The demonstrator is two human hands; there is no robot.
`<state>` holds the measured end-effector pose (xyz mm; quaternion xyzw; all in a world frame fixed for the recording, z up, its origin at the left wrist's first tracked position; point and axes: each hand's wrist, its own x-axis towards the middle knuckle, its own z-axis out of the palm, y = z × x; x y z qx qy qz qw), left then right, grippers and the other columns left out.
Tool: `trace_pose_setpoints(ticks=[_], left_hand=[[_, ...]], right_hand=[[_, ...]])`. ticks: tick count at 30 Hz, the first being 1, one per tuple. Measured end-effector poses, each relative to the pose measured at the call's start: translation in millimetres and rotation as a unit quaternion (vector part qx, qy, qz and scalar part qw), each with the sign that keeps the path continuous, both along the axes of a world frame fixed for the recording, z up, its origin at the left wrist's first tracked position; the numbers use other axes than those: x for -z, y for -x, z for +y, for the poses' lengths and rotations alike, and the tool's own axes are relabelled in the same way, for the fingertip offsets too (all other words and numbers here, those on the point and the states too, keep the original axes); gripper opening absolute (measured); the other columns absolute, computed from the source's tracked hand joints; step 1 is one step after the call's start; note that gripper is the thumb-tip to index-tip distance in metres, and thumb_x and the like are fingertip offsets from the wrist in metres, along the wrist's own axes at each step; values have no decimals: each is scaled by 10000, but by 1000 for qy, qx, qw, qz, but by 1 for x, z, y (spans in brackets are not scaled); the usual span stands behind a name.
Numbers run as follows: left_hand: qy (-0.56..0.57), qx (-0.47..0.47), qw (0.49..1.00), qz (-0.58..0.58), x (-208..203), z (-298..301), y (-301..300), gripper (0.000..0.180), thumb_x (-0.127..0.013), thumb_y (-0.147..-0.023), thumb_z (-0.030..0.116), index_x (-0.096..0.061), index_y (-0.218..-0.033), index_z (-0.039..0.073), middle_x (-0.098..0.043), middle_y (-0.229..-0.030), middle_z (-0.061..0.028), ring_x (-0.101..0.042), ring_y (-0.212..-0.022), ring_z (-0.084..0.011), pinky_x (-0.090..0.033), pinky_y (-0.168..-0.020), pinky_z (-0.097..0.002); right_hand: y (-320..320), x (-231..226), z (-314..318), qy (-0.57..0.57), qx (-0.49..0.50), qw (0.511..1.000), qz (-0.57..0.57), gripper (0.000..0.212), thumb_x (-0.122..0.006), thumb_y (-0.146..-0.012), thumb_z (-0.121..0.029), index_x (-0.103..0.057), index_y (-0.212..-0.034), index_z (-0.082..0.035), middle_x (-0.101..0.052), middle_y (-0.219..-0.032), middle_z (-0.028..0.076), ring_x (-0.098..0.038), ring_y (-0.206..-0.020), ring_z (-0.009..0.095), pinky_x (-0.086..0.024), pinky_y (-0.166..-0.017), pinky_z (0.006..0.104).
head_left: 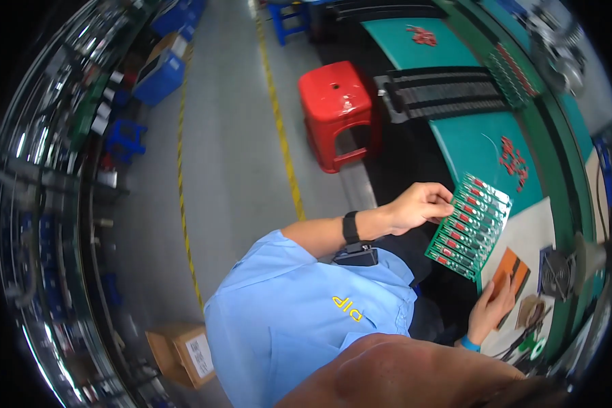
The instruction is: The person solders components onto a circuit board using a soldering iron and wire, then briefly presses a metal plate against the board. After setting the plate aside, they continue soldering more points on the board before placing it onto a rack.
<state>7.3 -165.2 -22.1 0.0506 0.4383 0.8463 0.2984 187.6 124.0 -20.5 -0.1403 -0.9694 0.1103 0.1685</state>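
Note:
My left hand (425,209), with a black band on its wrist, pinches the left edge of a green circuit board panel (470,228). The panel is tilted up above the bench and carries rows of red and dark components. Lower down, my right hand (493,309) wears a blue wristband. Its fingers are stretched out over the near end of a flat orange and black object (512,275); whether it grips that object cannot be made out.
Red components (513,163) lie in a heap on the teal mat (479,139). A black slatted rack (448,92) stands beyond. Beside my right hand are a small fan (557,272) and a green spool (538,348). A red stool (336,92) and cardboard box (182,353) stand on the floor.

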Motion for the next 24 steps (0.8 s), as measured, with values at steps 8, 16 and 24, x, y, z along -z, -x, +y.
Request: trace_pose_setpoints(ticks=[8,16,24], left_hand=[[23,-48,998,33,4,-11,-11,165,-681,-980,61,-638,-1129,7,-716,-1027,-69,-694,-947,-147,-574,-848,-315],[64,-6,998,7,-8,3,-6,188,-674,-991,85,-632,-1161,16,-709,-1077,-77,-694,-972,-165,-575,-850,-316],[15,71,997,33,-19,16,17,202,-658,-999,86,-629,-1185,14,-717,-1107,-83,-693,-986,-157,-571,-880,-323]], right_hand=[[-17,-17,1,40,-60,997,-21,467,-606,-1013,-161,-523,-1459,-47,-455,-1535,228,-411,-1396,420,-318,-1167,490],[-24,-20,-26,15,-36,999,4,531,-695,-941,-138,-540,-1441,-51,-469,-1524,208,-431,-1387,400,-314,-1165,470],[-20,-24,-38,31,32,998,33,536,-736,-893,-103,-569,-1400,-52,-484,-1505,196,-451,-1353,421,-357,-1123,501]])
